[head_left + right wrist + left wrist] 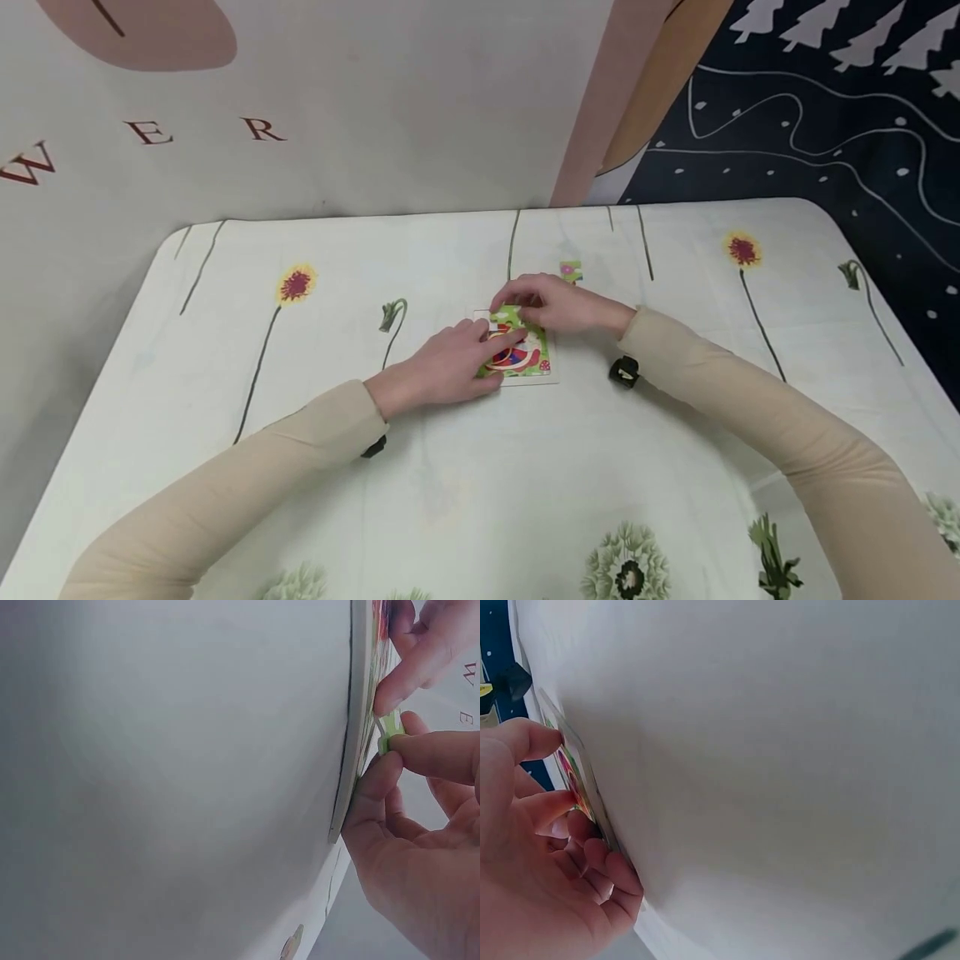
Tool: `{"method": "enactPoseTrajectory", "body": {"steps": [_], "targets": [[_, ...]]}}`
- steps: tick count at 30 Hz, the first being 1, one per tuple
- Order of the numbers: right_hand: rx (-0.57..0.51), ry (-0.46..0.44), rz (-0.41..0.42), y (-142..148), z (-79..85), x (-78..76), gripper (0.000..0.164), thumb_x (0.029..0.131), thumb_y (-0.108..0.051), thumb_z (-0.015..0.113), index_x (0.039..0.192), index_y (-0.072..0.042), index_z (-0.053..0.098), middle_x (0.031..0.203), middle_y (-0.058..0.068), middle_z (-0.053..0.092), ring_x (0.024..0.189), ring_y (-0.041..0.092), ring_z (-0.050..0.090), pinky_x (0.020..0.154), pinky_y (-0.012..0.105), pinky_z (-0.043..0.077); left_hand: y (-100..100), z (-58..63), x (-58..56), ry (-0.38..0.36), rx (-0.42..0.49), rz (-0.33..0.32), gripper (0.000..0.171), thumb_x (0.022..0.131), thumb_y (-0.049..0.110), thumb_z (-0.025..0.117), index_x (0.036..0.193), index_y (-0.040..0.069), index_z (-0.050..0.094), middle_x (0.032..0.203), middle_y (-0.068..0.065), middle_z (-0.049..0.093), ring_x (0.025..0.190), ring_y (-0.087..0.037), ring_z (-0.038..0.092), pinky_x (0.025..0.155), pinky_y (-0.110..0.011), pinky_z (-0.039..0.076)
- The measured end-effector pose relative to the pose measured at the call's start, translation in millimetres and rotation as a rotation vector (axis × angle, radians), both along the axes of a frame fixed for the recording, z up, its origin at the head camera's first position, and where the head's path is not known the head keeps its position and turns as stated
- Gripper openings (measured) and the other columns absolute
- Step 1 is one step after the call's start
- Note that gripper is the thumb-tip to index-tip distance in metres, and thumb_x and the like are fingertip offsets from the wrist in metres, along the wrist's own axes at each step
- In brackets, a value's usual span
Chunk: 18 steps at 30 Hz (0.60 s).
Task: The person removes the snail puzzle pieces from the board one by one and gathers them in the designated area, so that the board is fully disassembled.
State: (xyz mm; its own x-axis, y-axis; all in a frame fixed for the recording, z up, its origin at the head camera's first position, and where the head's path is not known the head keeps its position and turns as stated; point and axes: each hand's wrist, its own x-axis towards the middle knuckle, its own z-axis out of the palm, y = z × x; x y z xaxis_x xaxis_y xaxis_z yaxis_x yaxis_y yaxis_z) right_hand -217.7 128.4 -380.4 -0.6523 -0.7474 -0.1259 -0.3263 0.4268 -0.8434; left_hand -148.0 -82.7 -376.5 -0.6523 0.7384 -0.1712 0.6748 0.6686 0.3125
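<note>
A small jigsaw puzzle [536, 367] with a colourful picture and a pale border lies flat on the table. My left hand [450, 362] comes in from its left side. The index finger reaches across the picture and presses on it, while the thumb lies at the near edge. Over the puzzle's far part, my right hand [558, 302] pinches a green jigsaw piece [391, 729] between thumb and finger. In the right wrist view, that piece is tilted up close to the board, just by the left fingertip. The hands hide part of the picture.
Another jigsaw piece [571, 271], green with a pink spot, lies on the table beyond my right hand. A white cloth with printed flowers covers the table [465, 483]. A pale printed wall [420, 108] and a dark patterned cloth [817, 158] border the far side.
</note>
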Motion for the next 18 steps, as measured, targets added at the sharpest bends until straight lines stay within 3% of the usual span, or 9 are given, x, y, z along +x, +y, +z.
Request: {"method": "enactPoseTrajectory", "body": {"steps": [8, 18], "targets": [[-0.003, -0.048, -0.013, 2.2, 0.6, -5.1, 0.035, 0.093, 0.009, 0.047, 0.117, -0.008, 0.067, 0.112, 0.005, 0.062, 0.099, 0.023, 0.051, 0.085, 0.036, 0.039, 0.4, 0.6, -1.0, -0.017, -0.017, 0.003, 0.06, 0.094, 0.029, 0.057, 0.15, 0.019, 0.038, 0.094, -0.006, 0.045, 0.083, -0.02, 0.043, 0.065, -0.031, 0.039], [-0.007, -0.021, -0.075, 15.1, 13.0, -2.8, 0.034, 0.094, 0.006, 0.049, 0.118, -0.01, 0.068, 0.118, 0.004, 0.063, 0.105, 0.023, 0.053, 0.089, 0.039, 0.042, -0.9, 0.6, -0.7, -0.043, 0.024, 0.019, 0.06, 0.093, 0.029, 0.058, 0.15, 0.021, 0.039, 0.088, -0.003, 0.042, 0.077, -0.018, 0.041, 0.063, -0.029, 0.036]]}}
